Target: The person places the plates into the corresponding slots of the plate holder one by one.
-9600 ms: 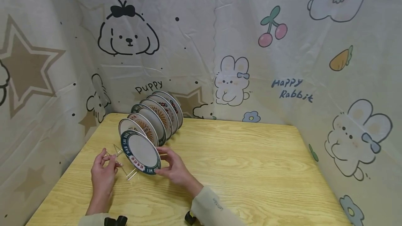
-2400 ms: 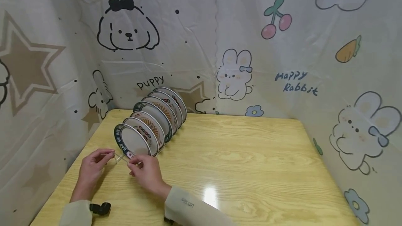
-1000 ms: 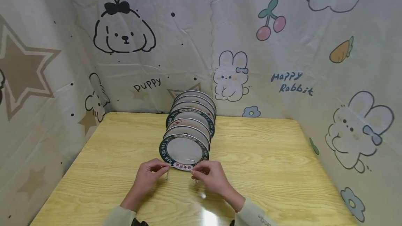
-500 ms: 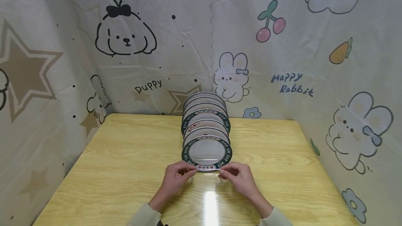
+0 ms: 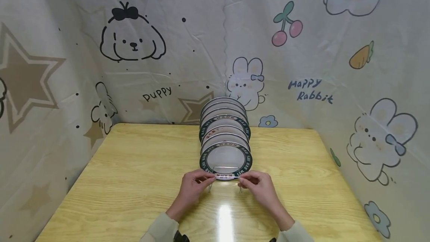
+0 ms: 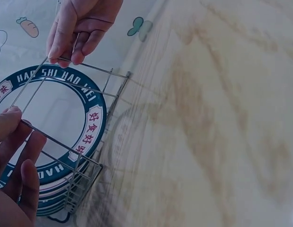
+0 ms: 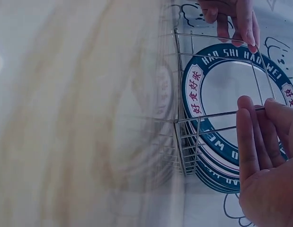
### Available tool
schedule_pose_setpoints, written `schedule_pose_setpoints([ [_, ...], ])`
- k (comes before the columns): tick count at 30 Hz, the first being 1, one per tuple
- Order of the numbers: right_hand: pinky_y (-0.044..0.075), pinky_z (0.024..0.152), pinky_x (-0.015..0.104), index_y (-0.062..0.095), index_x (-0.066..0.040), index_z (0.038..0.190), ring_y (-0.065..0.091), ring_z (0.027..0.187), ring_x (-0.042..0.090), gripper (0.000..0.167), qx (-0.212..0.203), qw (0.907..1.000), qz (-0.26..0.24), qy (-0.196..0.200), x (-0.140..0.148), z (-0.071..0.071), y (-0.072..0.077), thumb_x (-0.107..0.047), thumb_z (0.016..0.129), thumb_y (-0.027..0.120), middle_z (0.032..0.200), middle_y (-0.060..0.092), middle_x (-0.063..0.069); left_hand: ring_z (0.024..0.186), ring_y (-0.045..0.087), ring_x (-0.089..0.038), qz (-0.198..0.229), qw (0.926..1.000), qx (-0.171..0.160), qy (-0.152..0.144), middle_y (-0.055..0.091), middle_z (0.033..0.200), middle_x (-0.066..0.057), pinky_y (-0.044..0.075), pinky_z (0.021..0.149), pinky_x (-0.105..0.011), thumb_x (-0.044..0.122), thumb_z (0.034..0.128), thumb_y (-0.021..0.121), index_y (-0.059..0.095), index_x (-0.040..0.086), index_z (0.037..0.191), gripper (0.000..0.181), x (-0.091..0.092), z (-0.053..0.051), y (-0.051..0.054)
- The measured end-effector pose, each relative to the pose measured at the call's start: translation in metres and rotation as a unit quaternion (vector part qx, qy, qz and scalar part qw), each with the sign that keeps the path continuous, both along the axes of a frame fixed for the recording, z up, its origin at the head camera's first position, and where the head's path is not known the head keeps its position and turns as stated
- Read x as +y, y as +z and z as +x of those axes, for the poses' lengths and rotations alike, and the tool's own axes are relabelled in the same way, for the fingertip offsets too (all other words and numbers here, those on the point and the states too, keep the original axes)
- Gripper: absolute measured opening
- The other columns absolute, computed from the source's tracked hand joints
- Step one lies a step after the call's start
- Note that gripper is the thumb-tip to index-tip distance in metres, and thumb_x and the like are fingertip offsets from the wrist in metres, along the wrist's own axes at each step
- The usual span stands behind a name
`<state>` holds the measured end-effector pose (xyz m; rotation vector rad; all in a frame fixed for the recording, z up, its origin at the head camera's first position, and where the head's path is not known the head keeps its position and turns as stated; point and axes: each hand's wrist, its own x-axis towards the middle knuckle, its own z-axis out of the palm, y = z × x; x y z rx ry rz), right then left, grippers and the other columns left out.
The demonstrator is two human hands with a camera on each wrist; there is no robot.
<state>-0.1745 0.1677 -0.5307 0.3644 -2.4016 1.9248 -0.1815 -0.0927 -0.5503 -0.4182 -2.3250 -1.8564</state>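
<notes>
A metal wire plate rack (image 7: 178,78) stands on the table in the middle of the head view, holding several round plates on edge in a row. The front plate (image 5: 226,158) has a dark green rim with white lettering; those behind it mostly show only their upper rims. My left hand (image 5: 193,188) pinches the left corner of the rack's front wire between thumb and fingers. At the opposite corner, my right hand (image 5: 261,189) pinches the same wire. In the left wrist view, the rack's base wires (image 6: 92,182) run along under the plates.
The wood-grain table (image 5: 141,167) spreads to both sides of the rack. A printed curtain (image 5: 188,66) hangs behind it and along the sides, close to the rearmost plates. Light glares off the table (image 5: 225,219) in front.
Earlier my right hand held the green-rimmed plate at the rack; it now stands in front. Both hands have since shifted the loaded rack rightward from the table's left side and turned it straight.
</notes>
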Motion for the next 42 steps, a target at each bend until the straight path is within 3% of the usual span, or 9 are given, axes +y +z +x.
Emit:
schedule_pose_setpoints([
  [7, 0.063, 0.073, 0.028, 0.077, 0.004, 0.098, 0.077, 0.076, 0.013, 0.007, -0.023, 0.9996, -0.003, -0.013, 0.000, -0.004, 0.003, 0.000, 0.093, 0.074, 0.095, 0.074, 0.027, 0.075, 0.067, -0.007, 0.005, 1.0000, 0.006, -0.002, 0.078, 0.090, -0.006, 0.055, 0.070, -0.021, 0.014, 0.0901, 0.081, 0.082, 0.005, 0.098, 0.012, 0.002, -0.004, 0.001],
  [17, 0.063, 0.075, 0.028, 0.075, 0.008, 0.103, 0.076, 0.078, 0.014, 0.013, -0.032, 0.9994, -0.008, -0.014, -0.004, -0.010, 0.001, -0.001, 0.094, 0.074, 0.098, 0.073, 0.030, 0.074, 0.067, -0.006, 0.014, 0.9994, 0.008, 0.032, 0.078, 0.090, -0.009, 0.054, 0.069, -0.021, 0.006, 0.0868, 0.083, 0.082, 0.005, 0.094, 0.008, 0.005, -0.007, 0.003],
  [29, 0.063, 0.074, 0.028, 0.074, 0.010, 0.102, 0.076, 0.076, 0.014, 0.015, -0.038, 0.9987, -0.031, -0.016, -0.008, -0.013, -0.002, -0.001, 0.093, 0.075, 0.099, 0.072, 0.032, 0.073, 0.067, -0.006, 0.006, 0.9993, -0.009, 0.037, 0.078, 0.088, -0.002, 0.053, 0.068, -0.020, 0.012, 0.0884, 0.083, 0.083, 0.011, 0.095, 0.006, 0.002, -0.010, 0.004],
  [42, 0.063, 0.075, 0.028, 0.074, 0.011, 0.105, 0.076, 0.077, 0.014, 0.016, -0.042, 0.9987, -0.027, -0.010, -0.009, -0.014, -0.003, -0.001, 0.094, 0.074, 0.101, 0.071, 0.034, 0.073, 0.068, -0.008, 0.010, 0.9986, -0.023, 0.045, 0.078, 0.088, -0.003, 0.053, 0.068, -0.020, 0.013, 0.0885, 0.083, 0.082, 0.010, 0.095, 0.007, 0.002, -0.008, 0.007],
])
